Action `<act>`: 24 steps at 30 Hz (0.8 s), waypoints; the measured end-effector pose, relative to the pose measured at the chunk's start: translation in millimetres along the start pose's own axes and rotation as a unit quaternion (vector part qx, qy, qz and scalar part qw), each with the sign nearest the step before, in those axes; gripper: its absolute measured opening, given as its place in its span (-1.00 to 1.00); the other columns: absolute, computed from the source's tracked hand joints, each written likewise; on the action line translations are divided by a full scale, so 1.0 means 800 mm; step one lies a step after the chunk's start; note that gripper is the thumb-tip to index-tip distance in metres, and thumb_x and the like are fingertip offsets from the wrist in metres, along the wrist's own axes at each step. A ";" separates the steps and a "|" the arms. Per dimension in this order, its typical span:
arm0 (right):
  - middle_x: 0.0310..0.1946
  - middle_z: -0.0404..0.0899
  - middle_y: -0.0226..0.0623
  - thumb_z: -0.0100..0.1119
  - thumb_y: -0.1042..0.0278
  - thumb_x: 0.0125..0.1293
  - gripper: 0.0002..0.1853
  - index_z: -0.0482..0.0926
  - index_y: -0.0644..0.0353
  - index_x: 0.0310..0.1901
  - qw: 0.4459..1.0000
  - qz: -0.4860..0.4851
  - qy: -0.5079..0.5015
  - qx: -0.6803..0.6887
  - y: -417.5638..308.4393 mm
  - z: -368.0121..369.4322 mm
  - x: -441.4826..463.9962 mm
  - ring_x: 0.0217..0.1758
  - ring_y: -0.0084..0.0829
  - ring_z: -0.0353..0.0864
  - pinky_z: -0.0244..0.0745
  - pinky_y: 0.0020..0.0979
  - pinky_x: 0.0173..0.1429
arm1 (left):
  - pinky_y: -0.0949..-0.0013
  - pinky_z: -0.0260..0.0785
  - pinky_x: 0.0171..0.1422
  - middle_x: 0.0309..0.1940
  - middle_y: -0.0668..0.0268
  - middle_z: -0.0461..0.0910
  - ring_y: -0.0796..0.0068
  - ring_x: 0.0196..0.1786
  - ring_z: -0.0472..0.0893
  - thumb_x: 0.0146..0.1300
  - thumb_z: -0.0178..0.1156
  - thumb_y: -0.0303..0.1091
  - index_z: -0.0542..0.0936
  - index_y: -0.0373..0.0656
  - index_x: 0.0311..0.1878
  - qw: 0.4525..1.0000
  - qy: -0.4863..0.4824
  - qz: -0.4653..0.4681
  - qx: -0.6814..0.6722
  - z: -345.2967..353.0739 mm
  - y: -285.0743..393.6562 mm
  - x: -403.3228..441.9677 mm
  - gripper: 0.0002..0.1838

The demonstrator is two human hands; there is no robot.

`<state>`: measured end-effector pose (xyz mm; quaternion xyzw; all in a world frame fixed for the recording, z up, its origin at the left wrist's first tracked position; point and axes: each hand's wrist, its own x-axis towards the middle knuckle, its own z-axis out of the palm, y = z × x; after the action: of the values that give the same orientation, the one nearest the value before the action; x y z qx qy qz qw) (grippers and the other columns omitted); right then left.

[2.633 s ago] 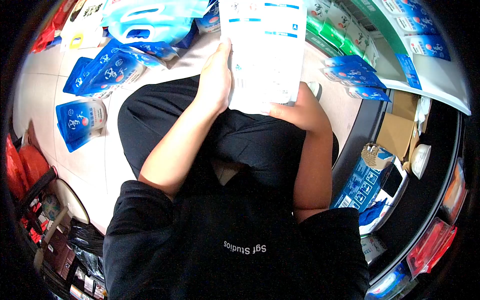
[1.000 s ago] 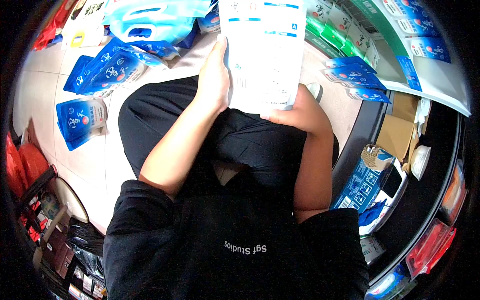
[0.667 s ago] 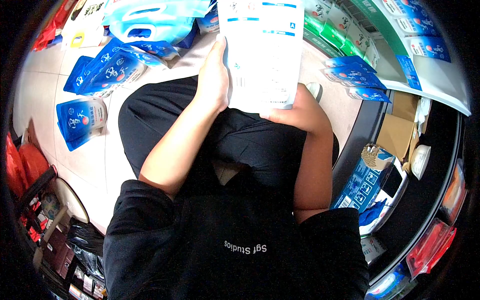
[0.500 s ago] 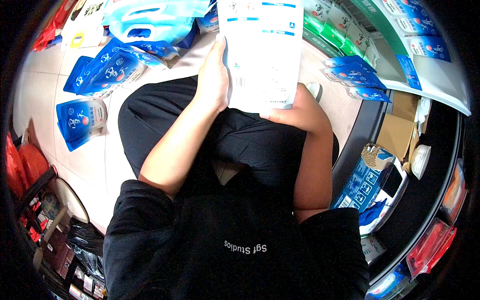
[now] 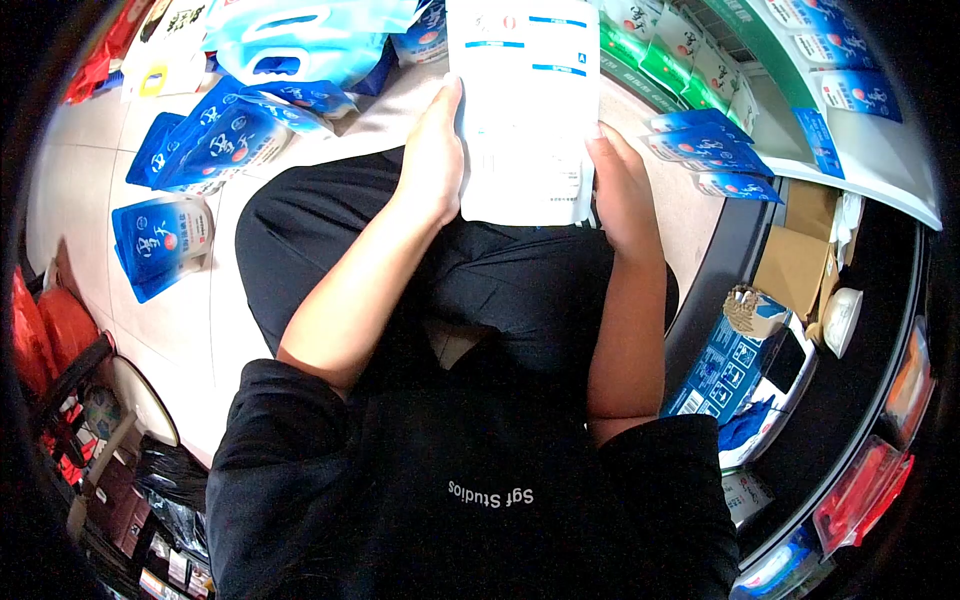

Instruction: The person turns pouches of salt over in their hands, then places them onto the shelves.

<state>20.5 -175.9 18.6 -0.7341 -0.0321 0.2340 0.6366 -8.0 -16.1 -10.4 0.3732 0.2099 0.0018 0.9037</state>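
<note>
A white pouch (image 5: pixel 525 120) with blue bars and small print stands above my lap at the top centre. My left hand (image 5: pixel 435 155) grips its left edge, with the fingers behind it out of sight. On the right edge is my right hand (image 5: pixel 622 190), its thumb against the side and the other fingers mostly hidden. Left of my legs, several blue-and-white pouches (image 5: pixel 225 140) lie overlapping on the floor, and a smaller stack (image 5: pixel 160 245) lies nearer me. Another stack of blue pouches (image 5: pixel 705 150) is right of my right hand.
A light blue plastic bag (image 5: pixel 310 45) is at the top left. Green-and-white pouches (image 5: pixel 690 55) stand at the upper right beside a white shelf (image 5: pixel 870 180). Cardboard boxes (image 5: pixel 790 270) and a white bowl (image 5: pixel 842 322) sit on the dark lower shelf. Red bags (image 5: pixel 65 330) are at far left.
My right hand has moved up from the pouch's bottom corner to its right edge. The pouch has straightened slightly, and my left hand has shifted a little right with it.
</note>
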 end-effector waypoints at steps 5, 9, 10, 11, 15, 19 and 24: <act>-0.40 0.52 -0.26 -0.23 0.20 0.31 -0.64 0.43 0.38 -0.19 1.000 -0.014 0.011 -0.015 0.003 -0.001 0.001 -0.37 -0.57 0.47 0.35 -0.58 -0.26 | 0.38 0.30 0.07 -0.05 0.03 0.41 0.31 -0.02 0.48 0.32 -0.30 -0.08 0.22 -0.38 0.11 1.000 0.001 -0.001 0.004 0.000 -0.004 -0.001 -0.47; -0.41 0.53 -0.25 -0.22 0.22 0.30 -0.64 0.43 0.40 -0.17 1.000 -0.024 0.015 0.005 0.007 -0.001 0.002 -0.39 -0.57 0.48 0.36 -0.58 -0.28 | 0.38 0.31 0.06 -0.05 0.03 0.41 0.31 -0.03 0.48 0.32 -0.29 -0.08 0.23 -0.38 0.11 1.000 0.005 -0.004 0.005 0.002 -0.002 -0.003 -0.47; -0.41 0.53 -0.25 -0.22 0.23 0.30 -0.64 0.42 0.40 -0.16 0.999 -0.027 0.014 0.008 0.007 -0.002 0.002 -0.39 -0.57 0.48 0.36 -0.58 -0.29 | 0.38 0.31 0.06 -0.05 0.03 0.41 0.31 -0.03 0.48 0.32 -0.29 -0.08 0.23 -0.38 0.11 1.000 0.005 -0.004 0.005 0.002 -0.002 -0.003 -0.47; -0.41 0.53 -0.25 -0.22 0.23 0.30 -0.64 0.42 0.40 -0.16 0.999 -0.028 0.014 0.008 0.006 -0.001 0.002 -0.39 -0.57 0.48 0.36 -0.58 -0.29 | 0.38 0.31 0.06 -0.05 0.03 0.41 0.31 -0.03 0.48 0.32 -0.29 -0.08 0.23 -0.38 0.11 1.000 0.003 -0.004 0.002 0.002 -0.003 -0.002 -0.48; -0.41 0.51 -0.28 -0.20 0.25 0.30 -0.67 0.43 0.39 -0.18 0.999 -0.034 0.020 0.024 0.003 0.000 0.000 -0.39 -0.60 0.46 0.35 -0.61 -0.30 | 0.37 0.31 0.05 -0.06 0.04 0.41 0.32 -0.04 0.48 0.31 -0.29 -0.10 0.24 -0.38 0.09 1.000 0.000 0.003 -0.002 0.004 -0.005 -0.002 -0.50; -0.45 0.47 -0.37 -0.18 0.25 0.29 -0.69 0.43 0.37 -0.22 0.997 -0.045 0.005 0.061 0.003 -0.003 -0.001 -0.42 -0.65 0.41 0.33 -0.60 -0.33 | 0.37 0.32 0.05 -0.07 0.05 0.42 0.33 -0.04 0.48 0.31 -0.29 -0.12 0.25 -0.39 0.08 0.999 -0.011 -0.031 -0.002 0.006 -0.006 -0.002 -0.51; -0.48 0.44 -0.43 -0.17 0.26 0.29 -0.70 0.45 0.36 -0.24 0.996 -0.048 0.023 0.066 0.007 -0.006 0.001 -0.47 -0.67 0.36 0.30 -0.57 -0.37 | 0.45 0.36 -0.13 -0.18 0.10 0.44 0.42 -0.18 0.49 0.27 -0.24 -0.17 0.25 -0.30 0.08 0.993 -0.028 -0.079 0.084 -0.008 -0.020 0.011 -0.56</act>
<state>21.8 -181.1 13.3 -0.6935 -0.0376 0.1881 0.6945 -5.1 -22.1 -28.9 0.4300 0.2121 -0.0974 0.8722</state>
